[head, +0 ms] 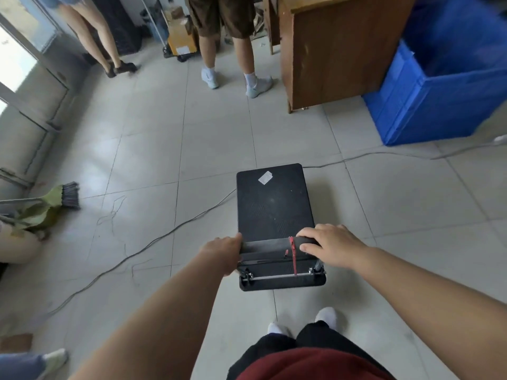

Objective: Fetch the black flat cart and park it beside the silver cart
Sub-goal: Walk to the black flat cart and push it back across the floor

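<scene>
The black flat cart (274, 204) stands on the tiled floor right in front of me, its deck bare except for a small white sticker. A red cord is tied around its black push handle (270, 244). My left hand (223, 249) grips the handle's left end and my right hand (327, 244) grips its right end. At the far back, between the two standing people, is a cart with a yellow box on it (181, 46); whether it is the silver cart I cannot tell.
A grey cable (153, 242) crosses the floor under the cart. A broom (68, 194) lies at the left wall. Two people stand ahead (227, 50). A wooden cabinet (337, 50) and blue crates (439, 89) fill the right side.
</scene>
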